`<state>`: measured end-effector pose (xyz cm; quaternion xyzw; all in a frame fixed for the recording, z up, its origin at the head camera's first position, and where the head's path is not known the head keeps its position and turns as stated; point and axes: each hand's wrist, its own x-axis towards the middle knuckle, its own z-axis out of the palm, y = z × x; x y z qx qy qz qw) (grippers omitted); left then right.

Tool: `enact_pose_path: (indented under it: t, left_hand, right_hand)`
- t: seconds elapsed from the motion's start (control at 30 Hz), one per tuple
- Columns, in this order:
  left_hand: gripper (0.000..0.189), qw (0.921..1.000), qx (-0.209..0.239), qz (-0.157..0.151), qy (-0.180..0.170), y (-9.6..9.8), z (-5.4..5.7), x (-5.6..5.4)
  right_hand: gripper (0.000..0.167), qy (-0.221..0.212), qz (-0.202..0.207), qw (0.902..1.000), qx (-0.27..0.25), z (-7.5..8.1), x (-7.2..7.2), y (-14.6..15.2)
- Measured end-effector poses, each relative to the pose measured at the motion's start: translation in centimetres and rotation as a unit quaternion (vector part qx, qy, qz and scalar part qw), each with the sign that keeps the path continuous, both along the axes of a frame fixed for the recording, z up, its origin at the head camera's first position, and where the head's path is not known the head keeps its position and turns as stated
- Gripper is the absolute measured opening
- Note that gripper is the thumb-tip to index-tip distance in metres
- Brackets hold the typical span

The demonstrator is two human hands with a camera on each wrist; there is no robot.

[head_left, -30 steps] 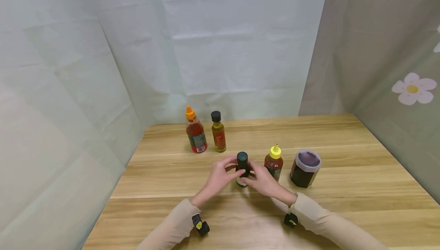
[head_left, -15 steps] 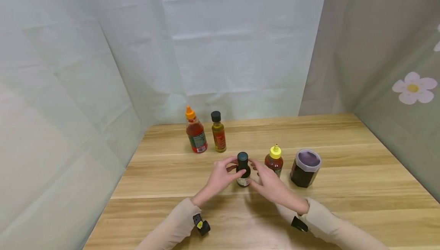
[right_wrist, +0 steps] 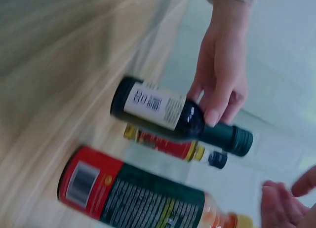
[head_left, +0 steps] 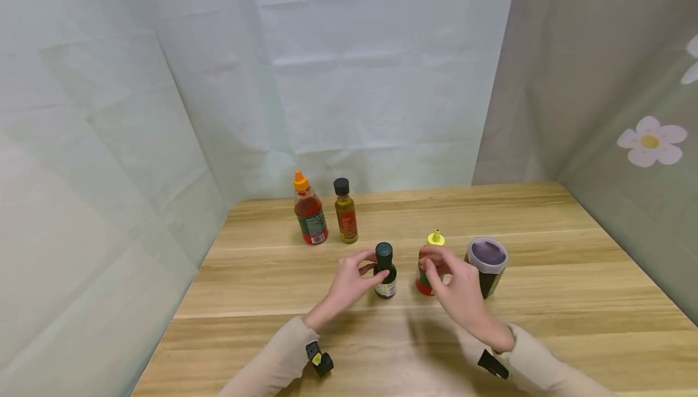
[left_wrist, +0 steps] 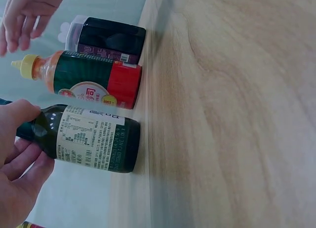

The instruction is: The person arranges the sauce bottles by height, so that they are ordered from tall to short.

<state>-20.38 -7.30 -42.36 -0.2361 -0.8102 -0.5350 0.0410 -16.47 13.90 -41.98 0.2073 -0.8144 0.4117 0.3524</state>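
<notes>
Left hand pinches dark bottle; right hand empty, fingers loose.
Bottle stands upright, seemingly placed; release remains.

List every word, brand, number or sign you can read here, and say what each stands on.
No text can be read with certainty.
Dark green-capped bottle: lines of print, too small and blurred.
Yellow-capped bottle: emblem characters, too blurred; a barcode, no digits legible.
Dark jar: print and a barcode, too small.
Orange-capped bottle and black-capped bottle: label print, too small.
</notes>
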Motion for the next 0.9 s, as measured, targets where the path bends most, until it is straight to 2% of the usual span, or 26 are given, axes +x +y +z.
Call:
enact_pose_path:
  t: [0.13,0.23,0.3,0.37,0.43,0.63,0.77,0.9]
  left_hand:
    - [0.029,1.0000,0.000,0.001,0.000,0.0,-0.1,0.0]
    - [0.029,1.0000,0.001,0.004,0.002,0.0,-0.1,0.0]
    - [0.029,1.0000,0.003,0.007,0.001,0.1,-0.2,0.0]
    - [0.029,0.9999,0.002,0.012,-0.003,0.1,-0.7,-0.3]
    - [0.029,0.9999,0.003,0.012,-0.005,0.1,-0.7,-0.3]
    - [0.029,1.0000,0.000,0.000,-0.006,-0.1,-0.2,-0.2]
    - [0.032,0.9999,0.001,-0.001,-0.012,-0.1,-1.8,-1.2]
    - [0.033,0.9999,0.009,-0.004,-0.013,-0.1,-3.2,-1.9]
  right_hand:
    - [0.033,0.064,-0.025,0.9960,-0.058,0.2,-0.4,0.9]
    - [0.042,0.062,-0.036,0.9950,-0.070,0.2,-0.6,1.3]
    - [0.049,0.035,-0.041,0.9969,-0.057,0.2,-0.8,1.5]
    - [0.058,-0.013,-0.043,0.9984,-0.033,-0.1,-1.0,1.7]
    - [0.066,-0.061,-0.038,0.9973,-0.011,-0.4,-1.2,1.8]
    - [0.078,-0.183,-0.024,0.9823,0.032,-1.1,-1.5,1.8]
    - [0.073,-0.248,-0.025,0.9678,0.036,-1.3,-1.7,1.9]
    - [0.066,-0.266,-0.020,0.9635,0.022,-1.7,-1.8,2.1]
